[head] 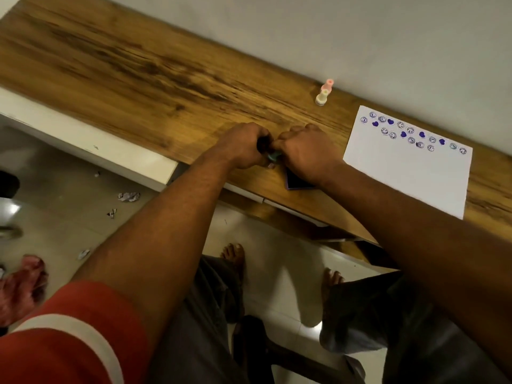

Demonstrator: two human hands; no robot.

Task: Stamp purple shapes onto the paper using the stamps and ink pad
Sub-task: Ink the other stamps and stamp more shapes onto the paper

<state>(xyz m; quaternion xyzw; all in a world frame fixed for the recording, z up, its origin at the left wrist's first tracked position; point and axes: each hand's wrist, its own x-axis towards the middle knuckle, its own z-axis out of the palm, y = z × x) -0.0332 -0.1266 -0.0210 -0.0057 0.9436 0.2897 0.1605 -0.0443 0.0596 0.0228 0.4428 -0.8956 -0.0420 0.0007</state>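
Observation:
My left hand (243, 146) and my right hand (307, 153) meet over the wooden table's front edge, both with fingers curled around a small teal stamp (273, 156) held between them. A dark part shows inside my left fist. Under my right hand lies the purple ink pad (296, 183), mostly hidden. The white paper (410, 173) lies to the right, with purple hearts and round smiley prints across its top half. Two more stamps stand near the wall, one yellow (322, 97) and one pink (327, 85).
The wooden table (133, 73) runs along a grey wall. Its left half is bare wood. Below the front edge are a tiled floor with paper scraps (128, 196), my bare feet, and another person's foot (23, 284) at the left.

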